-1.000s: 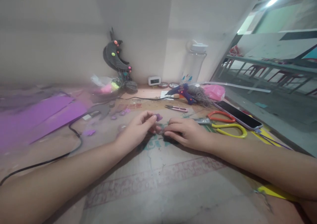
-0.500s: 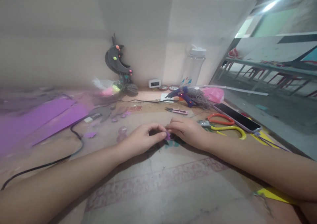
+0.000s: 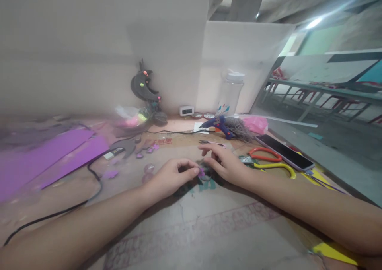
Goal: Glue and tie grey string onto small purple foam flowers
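Observation:
My left hand pinches a small purple flower-shaped cutout between thumb and fingertips, low over the table's middle. A dark piece shows beside the cutout, too blurred to name. My right hand is just to the right, its fingers apart and curved, with nothing seen between them. Beyond its fingertips lie pink thread snips, partly covered by the hand. Several purple cutouts lie on the table to the left, with another purple flower nearer me.
Purple sheets cover the left side, with a black cord crossing nearby. A blue glue gun, grey yarn, a phone and orange-and-yellow-handled pliers lie to the right. Behind stand a bottle, a small clock and a dark crescent ornament.
My right hand has opened and drawn slightly away from the purple flower. My left hand still pinches it. The whole view has tilted up, so things sit lower.

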A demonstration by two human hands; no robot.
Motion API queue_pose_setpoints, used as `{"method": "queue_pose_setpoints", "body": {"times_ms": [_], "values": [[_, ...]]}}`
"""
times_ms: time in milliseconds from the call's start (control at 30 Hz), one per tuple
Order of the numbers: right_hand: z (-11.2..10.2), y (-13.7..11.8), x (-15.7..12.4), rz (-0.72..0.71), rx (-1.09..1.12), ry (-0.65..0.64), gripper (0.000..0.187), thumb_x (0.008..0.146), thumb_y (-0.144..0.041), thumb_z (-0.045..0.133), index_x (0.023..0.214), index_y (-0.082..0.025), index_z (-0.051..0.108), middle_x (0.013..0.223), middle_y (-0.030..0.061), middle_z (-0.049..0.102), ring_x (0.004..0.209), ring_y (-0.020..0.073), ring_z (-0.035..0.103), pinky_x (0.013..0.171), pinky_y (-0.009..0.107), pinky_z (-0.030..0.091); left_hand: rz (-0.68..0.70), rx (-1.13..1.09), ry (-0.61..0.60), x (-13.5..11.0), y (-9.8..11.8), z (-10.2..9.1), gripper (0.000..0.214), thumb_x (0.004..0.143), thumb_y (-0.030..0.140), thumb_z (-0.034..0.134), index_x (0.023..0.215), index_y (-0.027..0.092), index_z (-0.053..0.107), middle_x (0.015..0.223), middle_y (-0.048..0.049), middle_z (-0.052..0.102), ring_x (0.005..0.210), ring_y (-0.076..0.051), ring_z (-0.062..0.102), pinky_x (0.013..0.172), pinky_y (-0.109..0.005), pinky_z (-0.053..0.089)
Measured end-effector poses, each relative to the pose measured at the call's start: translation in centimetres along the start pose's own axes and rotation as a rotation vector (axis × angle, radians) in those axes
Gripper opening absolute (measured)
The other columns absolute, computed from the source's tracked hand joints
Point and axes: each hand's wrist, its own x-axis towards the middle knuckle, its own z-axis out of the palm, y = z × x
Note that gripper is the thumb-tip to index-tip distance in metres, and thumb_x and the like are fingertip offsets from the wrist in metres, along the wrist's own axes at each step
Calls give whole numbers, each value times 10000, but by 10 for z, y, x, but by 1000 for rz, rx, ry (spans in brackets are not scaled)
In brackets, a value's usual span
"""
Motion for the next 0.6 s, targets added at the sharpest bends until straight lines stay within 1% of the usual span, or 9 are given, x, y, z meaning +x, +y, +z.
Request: {"method": "queue_pose_setpoints", "body": {"times_ms": [100, 233, 367, 500, 533, 600], "values": [[-3, 2, 2, 46, 46, 67, 272, 944, -269, 490, 1187, -165, 550, 972, 58, 627, 620, 110, 529, 615, 268, 448, -10, -42, 33, 1, -3, -1, 307, 850, 465, 596, 850, 169, 676, 802, -45, 675, 741, -170, 583, 699, -280, 427], [-3, 4, 3, 26, 68, 118, 216, 942, -257, 487, 1112, -158, 576, 941, 67, 615, 712, 142, 555, 665, 286, 453, -28, -48, 62, 2, -4, -1, 319, 834, 478, 614, 825, 162, 659, 787, -37, 660, 732, -166, 571, 700, -278, 415], [1, 5, 3, 16, 70, 99, 201, 938, -248, 491, 1097, -169, 585, 906, 55, 609, 713, 147, 557, 664, 286, 449, -60, -50, 75, 3, -5, -1, 336, 826, 490, 618, 843, 157, 665, 793, -36, 661, 741, -168, 574, 702, -269, 414], [2, 7, 3, -3, 30, 104, 194, 938, -230, 483, 1089, -165, 585, 923, 61, 619, 718, 145, 555, 669, 278, 449, -52, -60, 65, 3, -7, -2, 336, 818, 487, 636, 875, 159, 681, 810, -39, 686, 773, -174, 592, 731, -266, 422], [0, 7, 3, -20, -4, 96, 195, 942, -231, 476, 1087, -163, 586, 936, 65, 619, 716, 142, 554, 668, 274, 448, -50, -64, 63, 3, -7, -2, 331, 814, 483, 644, 880, 160, 682, 806, -38, 691, 771, -173, 593, 732, -265, 423], [-9, 8, 6, -94, -143, 37, 188, 945, -239, 464, 1046, -164, 604, 961, 79, 619, 745, 149, 565, 684, 276, 442, -44, -68, 64, 4, -8, -2, 324, 809, 476, 653, 882, 161, 683, 799, -35, 696, 764, -170, 595, 732, -263, 425]]}}
